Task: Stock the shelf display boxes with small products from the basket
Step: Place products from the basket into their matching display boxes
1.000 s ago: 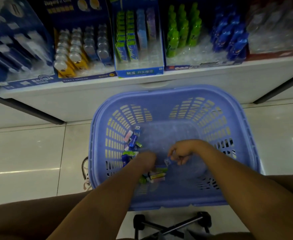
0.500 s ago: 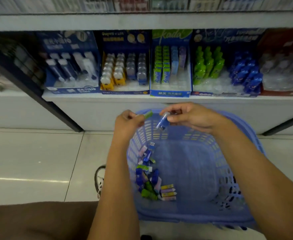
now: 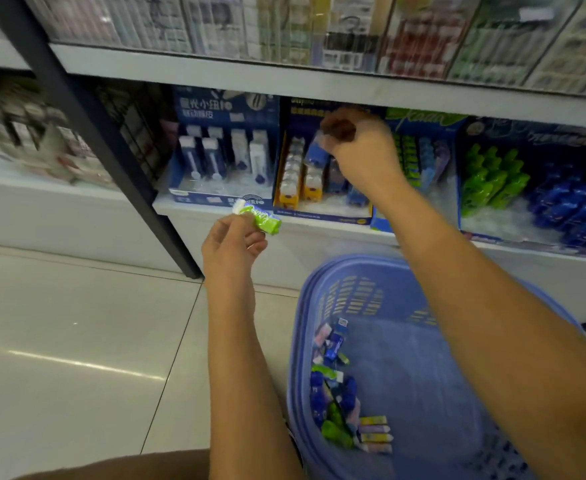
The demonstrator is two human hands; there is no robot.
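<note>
My right hand reaches into the yellow-and-blue display box on the low shelf, pinching a small blue product over its rows. My left hand hovers in front of the shelf edge, fingers closed on a green product with a white cap. The blue plastic basket sits on the floor under my right forearm, with several small blue, green and pastel products piled along its left side.
Along the shelf stand more display boxes: white-and-blue items on the left, green and blue ones on the right. A dark upright post rises left of the boxes. An upper shelf overhangs. Tiled floor lies to the left.
Both hands rose out of the basket, each with a product. The right hand moved up into the yellow-and-blue box; the left lifted toward the shelf edge. My view swung upward.
</note>
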